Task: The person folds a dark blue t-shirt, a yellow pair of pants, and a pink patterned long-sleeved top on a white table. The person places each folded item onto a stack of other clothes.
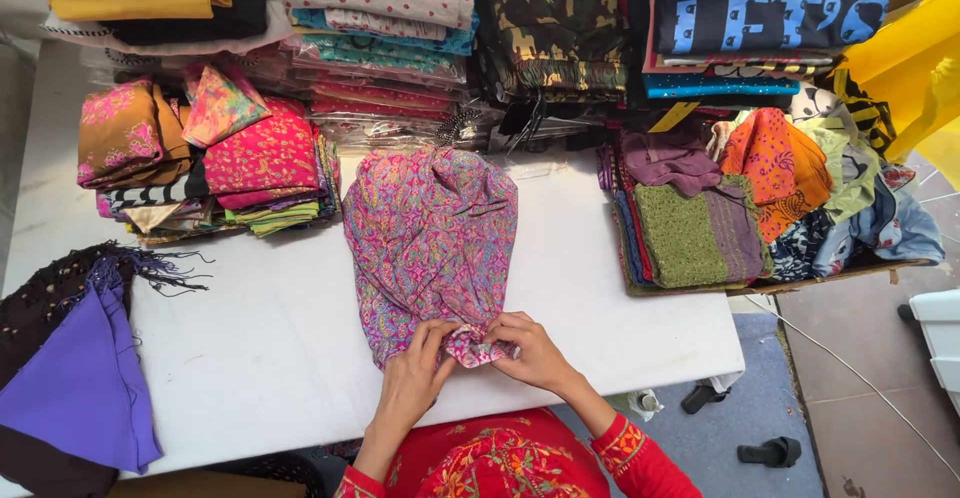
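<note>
Head view looks down on a white tabletop (250, 338) with folded cloth all around its far edge. Tall stacks of clothes (560, 28) stand at the back, a pile of folded scarves (200, 158) lies at the back left, and a box of mixed fabrics (740, 208) sits at the right. At the left edge lies a purple cloth (85, 378) over a dark fringed shawl (60, 283). In the middle of the tabletop lies a pink and purple patterned scarf (430, 238), spread out and bunched at its near end. The left hand (420, 363) rests on the near edge of the scarf with fingers curled, pinching the fabric. The right hand (530, 348) is just beside it and grips the same bunched corner with bent fingers.
</note>
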